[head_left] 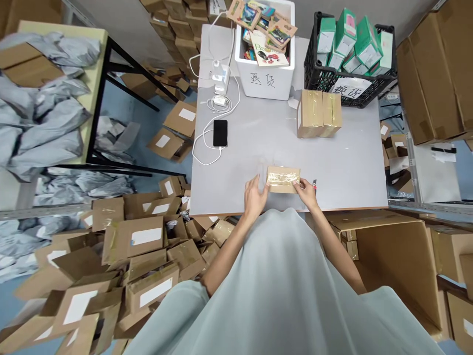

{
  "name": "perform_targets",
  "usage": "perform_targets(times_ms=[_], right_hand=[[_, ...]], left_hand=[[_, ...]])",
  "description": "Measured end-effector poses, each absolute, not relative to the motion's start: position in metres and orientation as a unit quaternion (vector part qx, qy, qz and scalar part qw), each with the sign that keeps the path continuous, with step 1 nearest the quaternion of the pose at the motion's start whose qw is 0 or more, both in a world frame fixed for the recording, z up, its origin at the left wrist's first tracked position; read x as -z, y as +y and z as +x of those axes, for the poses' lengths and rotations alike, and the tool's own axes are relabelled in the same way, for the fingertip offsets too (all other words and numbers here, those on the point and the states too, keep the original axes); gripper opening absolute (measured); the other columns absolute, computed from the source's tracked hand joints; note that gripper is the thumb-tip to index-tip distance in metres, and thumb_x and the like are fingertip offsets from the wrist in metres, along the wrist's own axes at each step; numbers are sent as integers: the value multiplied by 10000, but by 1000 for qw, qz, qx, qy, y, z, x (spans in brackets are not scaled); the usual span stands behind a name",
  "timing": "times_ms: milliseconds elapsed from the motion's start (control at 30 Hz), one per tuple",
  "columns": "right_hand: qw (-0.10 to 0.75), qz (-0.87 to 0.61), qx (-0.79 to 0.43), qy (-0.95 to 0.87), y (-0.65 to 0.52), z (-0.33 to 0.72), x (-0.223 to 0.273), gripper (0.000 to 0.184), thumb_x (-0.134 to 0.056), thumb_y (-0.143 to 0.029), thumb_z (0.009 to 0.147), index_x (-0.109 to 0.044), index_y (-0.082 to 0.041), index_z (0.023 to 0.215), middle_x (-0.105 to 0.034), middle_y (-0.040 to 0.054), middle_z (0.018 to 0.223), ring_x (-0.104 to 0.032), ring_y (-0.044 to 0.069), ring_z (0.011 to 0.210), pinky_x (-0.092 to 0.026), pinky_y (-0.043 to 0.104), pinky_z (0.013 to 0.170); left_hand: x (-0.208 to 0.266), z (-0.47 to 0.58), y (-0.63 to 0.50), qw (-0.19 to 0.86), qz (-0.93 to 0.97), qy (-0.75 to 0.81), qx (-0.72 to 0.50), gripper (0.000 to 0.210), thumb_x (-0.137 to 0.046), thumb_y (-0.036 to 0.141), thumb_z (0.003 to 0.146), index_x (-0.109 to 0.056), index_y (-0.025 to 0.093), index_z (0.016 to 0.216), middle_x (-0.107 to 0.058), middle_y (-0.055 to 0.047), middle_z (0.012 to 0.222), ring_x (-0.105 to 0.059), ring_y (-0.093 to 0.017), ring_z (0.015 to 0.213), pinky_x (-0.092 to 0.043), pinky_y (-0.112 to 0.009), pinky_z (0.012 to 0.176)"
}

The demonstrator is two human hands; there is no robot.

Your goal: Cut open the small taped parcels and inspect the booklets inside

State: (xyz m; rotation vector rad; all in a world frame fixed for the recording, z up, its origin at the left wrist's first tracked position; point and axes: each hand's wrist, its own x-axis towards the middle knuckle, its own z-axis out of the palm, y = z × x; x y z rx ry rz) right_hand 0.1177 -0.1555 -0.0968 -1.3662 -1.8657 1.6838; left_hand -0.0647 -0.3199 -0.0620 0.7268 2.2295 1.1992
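Note:
A small cardboard box (283, 189) with shiny clear tape across its top lies at the table's front edge, between my two hands. My left hand (254, 199) is at its left side, fingers stretched forward and apart, with the thumb at the box's edge. My right hand (307, 193) grips the right front corner, thumb on top; its other fingers are partly hidden. Just right of that hand lies a small red and black tool (315, 186), perhaps a cutter, partly covered. Two taped cardboard boxes (319, 116) stand side by side farther back on the grey table (254, 143).
A black phone (220, 133) lies on the left with white cables and a power strip (220, 78). Behind are a white bin (264, 88) of small packs and a black crate (314, 74) of green-white boxes. Opened cartons (148, 236) cover the floor left; a large carton (399, 266) stands right.

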Motion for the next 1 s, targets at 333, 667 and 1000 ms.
perform_targets(times_ms=[333,667,1000], right_hand=[[140,-411,-603,-670,-144,115,96,555,-729,-651,922,-827,-225,1264,-798,125,1393,-750,355,1297,-597,502,1149],[34,-441,-577,-687,-155,140,140,477,-788,-358,795,-847,-236,1252,-788,117,1362,-787,305,1098,-630,504,1069],[15,-481,-594,-645,-130,128,165,318,-683,-431,895,-860,-254,1091,-857,83,1219,-749,316,1285,-507,569,1235]], left_hand=[[89,-87,-311,299,268,805,-436,668,-762,257,930,-619,188,1579,-780,-151,1345,-659,-344,1260,-571,-489,1086],[150,-87,-340,409,190,793,-410,576,-717,195,794,-763,185,1368,-835,-135,1202,-763,-310,1072,-598,-525,1095],[182,-109,-315,428,122,769,-460,452,-708,442,952,-765,181,1317,-757,-212,1431,-691,-338,1403,-466,-552,1265]])
